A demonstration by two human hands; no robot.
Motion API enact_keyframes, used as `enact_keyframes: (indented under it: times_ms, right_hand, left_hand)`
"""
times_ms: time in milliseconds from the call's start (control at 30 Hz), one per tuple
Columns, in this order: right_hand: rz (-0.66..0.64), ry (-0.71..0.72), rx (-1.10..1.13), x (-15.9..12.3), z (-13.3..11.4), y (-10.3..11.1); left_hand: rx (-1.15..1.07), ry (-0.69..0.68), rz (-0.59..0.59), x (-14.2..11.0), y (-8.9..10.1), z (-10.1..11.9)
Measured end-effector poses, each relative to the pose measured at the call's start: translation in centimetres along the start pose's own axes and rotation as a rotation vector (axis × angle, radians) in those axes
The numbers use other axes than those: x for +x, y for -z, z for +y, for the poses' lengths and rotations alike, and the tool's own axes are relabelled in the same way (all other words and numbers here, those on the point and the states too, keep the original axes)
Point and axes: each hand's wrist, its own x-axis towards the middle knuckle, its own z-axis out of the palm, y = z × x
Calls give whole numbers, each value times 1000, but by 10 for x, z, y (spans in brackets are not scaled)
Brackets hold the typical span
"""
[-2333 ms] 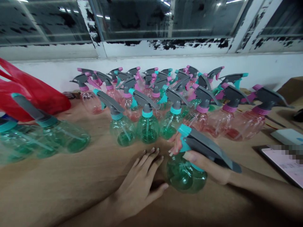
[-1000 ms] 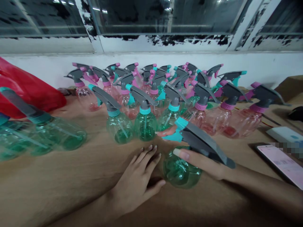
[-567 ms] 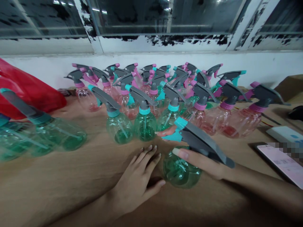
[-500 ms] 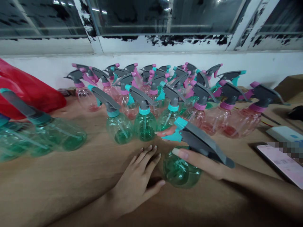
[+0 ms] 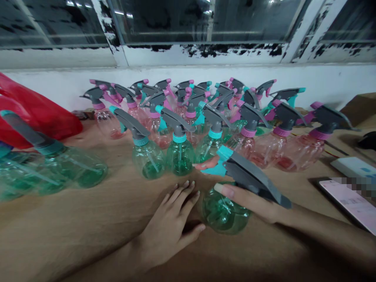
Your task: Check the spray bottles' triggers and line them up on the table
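Note:
A green spray bottle [image 5: 223, 213] with a grey and teal trigger head stands on the brown table [image 5: 88, 219] near the front. My right hand [image 5: 252, 199] is wrapped round its neck under the trigger head, thumb on the near side and a finger showing behind the teal nozzle. Flat on the table just left of the bottle lies my left hand [image 5: 173, 227], fingers stretched out, thumb close to the bottle's base.
Several green and pink spray bottles [image 5: 179, 152] stand in rows toward the white wall. More green bottles [image 5: 70, 166] sit at the left beside a red plastic bag [image 5: 38, 113]. A phone [image 5: 349, 203] and a white box [image 5: 355, 166] lie at the right.
Since the earliest frame my right hand has set the green bottle more upright and shifted its grip; over the last second both hands and the bottle stay still.

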Motion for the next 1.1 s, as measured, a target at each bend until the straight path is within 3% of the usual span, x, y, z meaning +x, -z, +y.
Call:
enact_keyframes:
  times_ms: [467, 1100]
  right_hand:
    - [-2, -37, -102, -3, -6, 4]
    - [45, -5, -40, -2, 2, 1]
  left_hand:
    - [-14, 18, -70, 3, 5, 1]
    - [4, 20, -44, 1, 3, 1]
